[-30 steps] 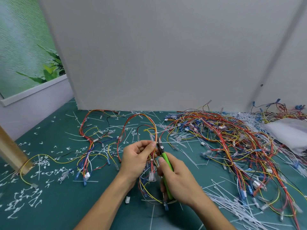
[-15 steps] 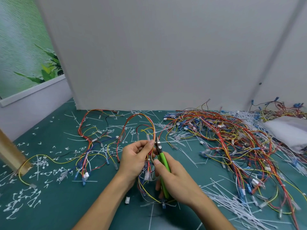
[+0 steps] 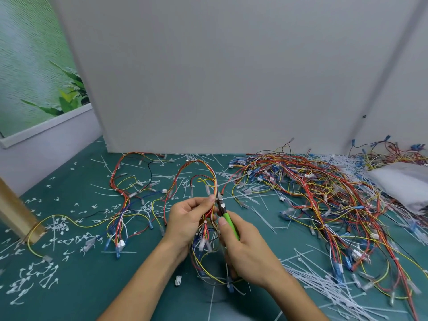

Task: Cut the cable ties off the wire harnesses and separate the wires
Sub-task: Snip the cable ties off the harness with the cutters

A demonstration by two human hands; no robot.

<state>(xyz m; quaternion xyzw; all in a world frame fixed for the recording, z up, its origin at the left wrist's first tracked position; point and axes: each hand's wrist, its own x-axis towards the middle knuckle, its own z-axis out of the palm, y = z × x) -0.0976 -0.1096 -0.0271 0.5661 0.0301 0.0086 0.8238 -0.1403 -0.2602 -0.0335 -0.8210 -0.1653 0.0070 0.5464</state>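
Multicoloured looped wire harness: pinched in left hand, just beside right hand, which grips green-handled metal cutters, tips against the bundle.

We count two bare hands, the left hand and the right hand, and one pair of green-handled metal cutters. One looped harness of red, yellow and orange wires sits between the hands. At left lies what looks like one more multicoloured harness, possibly two. On the table we also count:

- one tangled heap of coloured harnesses, too knotted to count
- one loose white plastic connector
- one crumpled white plastic bag
- one wooden post
- white cut cable ties, beyond counting
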